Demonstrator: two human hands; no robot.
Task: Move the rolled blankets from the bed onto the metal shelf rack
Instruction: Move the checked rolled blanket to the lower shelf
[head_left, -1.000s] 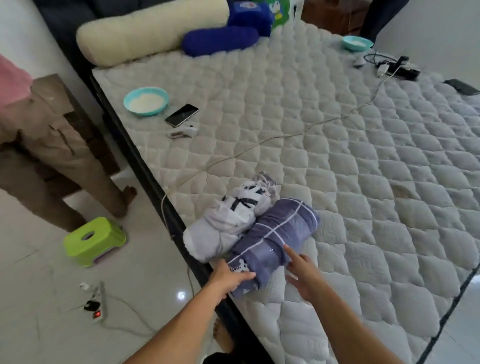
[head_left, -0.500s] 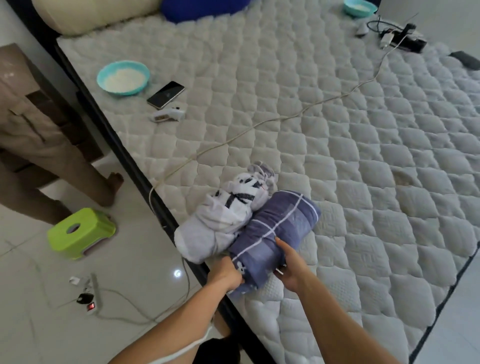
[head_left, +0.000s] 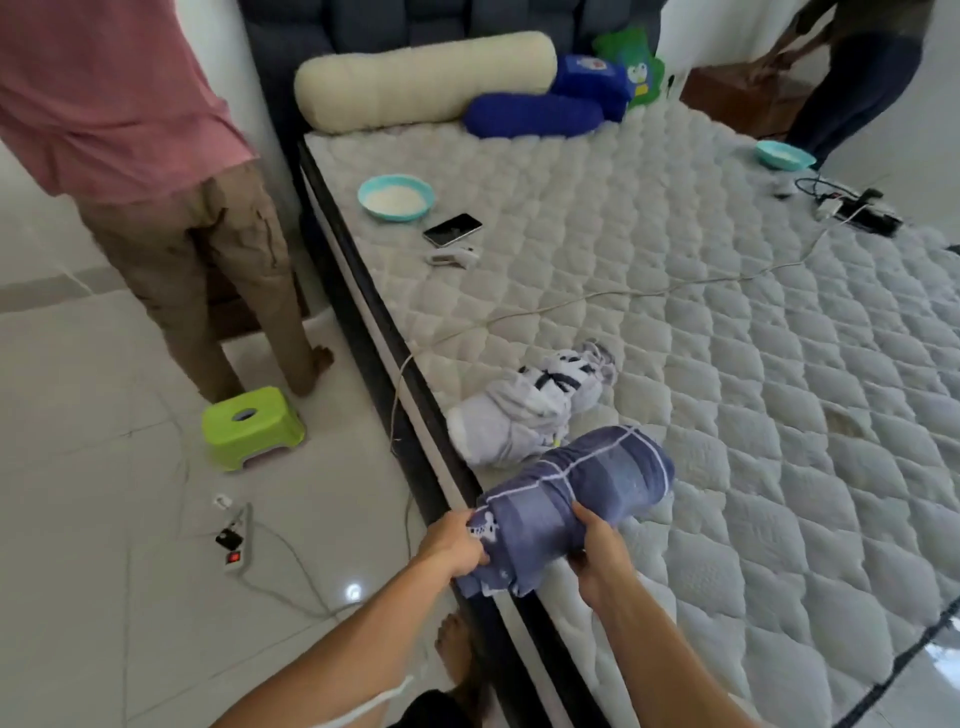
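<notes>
A purple-blue striped rolled blanket (head_left: 582, 496) is lifted just above the near edge of the bed (head_left: 779, 415). My left hand (head_left: 453, 540) grips its near end and my right hand (head_left: 597, 551) clasps its side. Behind it a pale grey rolled blanket (head_left: 524, 410) with dark markings lies on the quilted mattress, apart from the purple one. No metal shelf rack is in view.
A person in a pink shirt (head_left: 156, 182) stands left of the bed beside a green stool (head_left: 252, 426). A power strip (head_left: 236, 540) with cables lies on the tiled floor. A bowl (head_left: 396, 196), phone (head_left: 452, 228) and cable (head_left: 623, 296) lie on the mattress; pillows (head_left: 426, 78) lie at its head.
Both hands closed on the purple blanket and pulled it toward me off the mattress, away from the grey roll. The view tilted upward.
</notes>
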